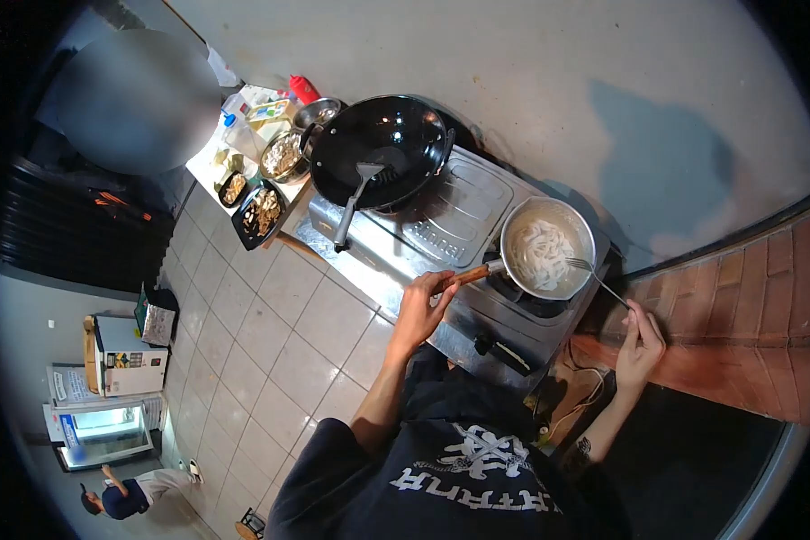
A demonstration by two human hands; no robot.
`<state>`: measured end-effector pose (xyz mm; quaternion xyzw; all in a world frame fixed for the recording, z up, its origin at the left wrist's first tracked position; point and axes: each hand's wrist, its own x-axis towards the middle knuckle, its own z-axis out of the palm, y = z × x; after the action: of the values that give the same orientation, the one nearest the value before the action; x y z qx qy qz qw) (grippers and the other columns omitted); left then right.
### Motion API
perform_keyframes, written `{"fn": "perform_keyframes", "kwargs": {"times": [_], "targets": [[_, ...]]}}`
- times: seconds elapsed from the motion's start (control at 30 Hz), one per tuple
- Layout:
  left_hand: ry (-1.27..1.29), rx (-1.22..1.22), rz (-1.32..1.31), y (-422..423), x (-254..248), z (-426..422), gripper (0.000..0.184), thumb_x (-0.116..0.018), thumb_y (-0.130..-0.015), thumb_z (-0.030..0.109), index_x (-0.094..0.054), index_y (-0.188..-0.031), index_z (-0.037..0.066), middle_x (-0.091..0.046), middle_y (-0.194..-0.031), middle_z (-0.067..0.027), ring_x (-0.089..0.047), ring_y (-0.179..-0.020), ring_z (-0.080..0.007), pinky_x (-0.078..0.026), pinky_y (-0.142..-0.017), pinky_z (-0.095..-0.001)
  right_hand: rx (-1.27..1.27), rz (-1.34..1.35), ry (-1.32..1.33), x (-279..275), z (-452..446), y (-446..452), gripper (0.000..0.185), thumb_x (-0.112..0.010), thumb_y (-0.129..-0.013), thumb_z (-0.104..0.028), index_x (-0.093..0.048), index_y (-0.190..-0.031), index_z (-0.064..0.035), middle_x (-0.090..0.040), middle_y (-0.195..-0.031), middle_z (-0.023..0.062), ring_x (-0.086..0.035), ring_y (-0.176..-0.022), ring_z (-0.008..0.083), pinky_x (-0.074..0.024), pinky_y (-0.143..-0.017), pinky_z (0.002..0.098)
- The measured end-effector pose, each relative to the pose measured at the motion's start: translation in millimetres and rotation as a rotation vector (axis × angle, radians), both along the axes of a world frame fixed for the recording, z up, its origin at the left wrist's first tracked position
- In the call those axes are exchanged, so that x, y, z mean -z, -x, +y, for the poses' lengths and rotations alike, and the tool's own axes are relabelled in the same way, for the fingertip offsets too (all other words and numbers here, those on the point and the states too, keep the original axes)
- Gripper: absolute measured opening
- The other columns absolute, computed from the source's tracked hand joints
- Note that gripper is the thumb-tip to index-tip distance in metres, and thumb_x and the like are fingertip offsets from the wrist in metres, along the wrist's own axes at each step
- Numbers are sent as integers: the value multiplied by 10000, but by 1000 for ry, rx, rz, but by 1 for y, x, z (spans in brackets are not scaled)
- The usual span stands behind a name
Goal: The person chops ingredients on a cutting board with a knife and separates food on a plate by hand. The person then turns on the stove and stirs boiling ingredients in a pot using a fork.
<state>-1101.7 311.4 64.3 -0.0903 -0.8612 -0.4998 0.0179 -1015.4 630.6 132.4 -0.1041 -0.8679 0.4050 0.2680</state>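
My left hand [420, 310] is closed around the wooden handle of a saucepan [512, 209] on the right burner of the gas stove [463, 202]. Pale, wide noodles [540, 250] lie in cloudy liquid inside the pan. In my right hand [640, 345] is a metal fork [610, 291], pinched by its handle. Its tines reach over the pan's right rim and touch or nearly touch the noodles. A black wok [405, 135] sits on the left burner, with a slotted spatula [355, 200] leaning in it, its handle over the near rim.
Left of the wok, a side table holds a black tray of food [261, 216], a metal bowl [283, 155] and a red squeeze bottle [303, 88]. A wall rises behind the stove; brickwork [720, 315] stands at right. Another person [130, 498] is far off at lower left.
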Motion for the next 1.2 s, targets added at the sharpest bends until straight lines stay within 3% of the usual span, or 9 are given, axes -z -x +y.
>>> {"fn": "perform_keyframes", "kwargs": {"times": [0.2,0.33,0.53,0.63,0.7,0.87,0.93,0.97,1.2], "targets": [[96,70,141,-2,3,-12,280,-640,-854,190,-624,-1047,-14,-614,-944,-169,-592,-890,-353,-471,-798,-412,19,-38,-226,-11,-20,28,199,-530,-894,-20,-651,-1049,13,-581,-742,122,-552,-730,210,-437,-683,316],[65,110,73,-7,7,-24,344,-633,-857,184,-572,-1154,22,-574,-1055,-165,-556,-980,-358,-452,-840,-418,36,-29,-338,-14,-41,46,198,-541,-892,-43,-657,-1043,11,-600,-741,138,-555,-761,222,-441,-693,337],[19,172,45,-2,6,-39,329,-634,-858,177,-580,-1153,42,-555,-1117,-142,-551,-1046,-332,-462,-881,-399,56,-66,-229,7,-62,55,153,-567,-843,-3,-647,-969,29,-618,-768,161,-563,-717,293,-439,-654,377],[38,273,91,13,7,-47,329,-628,-865,204,-586,-1137,26,-572,-1072,-167,-565,-980,-357,-462,-858,-400,129,-32,-152,10,-69,41,157,-558,-869,-17,-643,-979,56,-629,-765,171,-594,-682,253,-456,-624,348],[-87,308,-83,25,6,-49,336,-633,-869,237,-604,-1113,7,-604,-1045,-179,-599,-955,-336,-472,-851,-381,202,-40,-40,9,-69,23,172,-546,-888,-21,-648,-997,65,-647,-780,163,-608,-683,193,-464,-627,304],[-203,436,-217,61,7,-49,292,-616,-896,190,-611,-1095,-23,-651,-1031,-154,-628,-977,-211,-468,-864,-321,339,114,34,6,-88,-23,218,-528,-858,40,-660,-1031,34,-649,-747,129,-609,-708,166,-463,-668,290],[-218,488,-252,70,6,-43,284,-615,-897,166,-604,-1103,-28,-651,-1046,-144,-623,-998,-209,-468,-876,-316,395,94,-9,12,-100,-37,175,-539,-911,-19,-651,-1024,54,-625,-742,45,-499,-639,63,-396,-573,210],[-208,508,-249,72,4,-39,284,-617,-894,160,-603,-1106,-29,-650,-1050,-145,-624,-994,-213,-471,-872,-315,478,141,110,21,-112,-39,171,-540,-905,-13,-655,-1016,44,-617,-732,33,-463,-614,52,-363,-544,205],[-173,661,-273,69,15,-28,305,-629,-883,150,-594,-1133,-22,-649,-1000,-138,-632,-929,-196,-482,-827,-310,558,103,104,23,-136,-46,174,-547,-872,8,-669,-996,17,-634,-707,57,-528,-572,95,-417,-530,241]]}}
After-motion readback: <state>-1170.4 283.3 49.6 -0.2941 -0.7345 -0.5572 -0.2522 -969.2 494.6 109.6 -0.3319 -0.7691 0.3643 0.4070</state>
